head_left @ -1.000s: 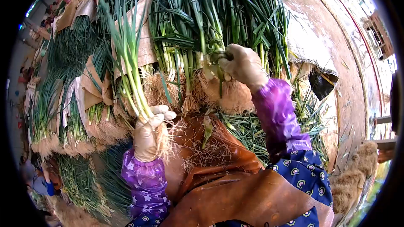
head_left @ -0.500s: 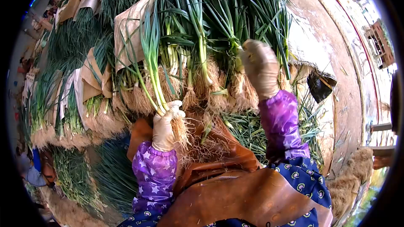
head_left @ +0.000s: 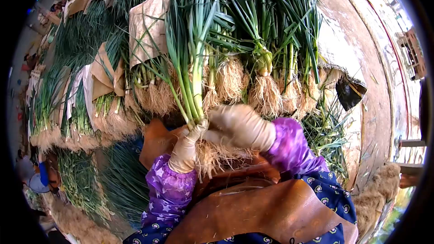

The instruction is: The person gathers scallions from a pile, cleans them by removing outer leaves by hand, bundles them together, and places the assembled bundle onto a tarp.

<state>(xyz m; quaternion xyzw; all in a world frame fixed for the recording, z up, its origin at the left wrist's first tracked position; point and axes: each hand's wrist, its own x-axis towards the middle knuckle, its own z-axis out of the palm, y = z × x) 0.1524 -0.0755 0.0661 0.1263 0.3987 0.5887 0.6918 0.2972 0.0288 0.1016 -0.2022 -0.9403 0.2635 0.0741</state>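
In front of my lap, my left hand (head_left: 189,142) in a pale glove is closed round the lower ends of several green garlic stalks (head_left: 196,77). Their long flat leaves point up and away from me. Pale stringy roots (head_left: 212,160) hang below the grip. Close against the stalk bases, on the right side of my left hand, is my gloved right hand (head_left: 242,126). Motion smears its fingers, so whether they grip a stalk is unclear. Beyond both hands lies a heap of more green garlic (head_left: 266,54), roots toward me.
A brown apron (head_left: 253,208) covers my lap, with loose roots on it. Brown paper sheets (head_left: 151,22) separate bundles at the left. Loose leaves (head_left: 325,135) litter the right side, near a white sack (head_left: 339,54). Another person (head_left: 38,176) is partly visible at far left.
My right hand has come from the heap down and left to my left hand. A thicker stalk now stands among those in my left hand, which has shifted slightly right.
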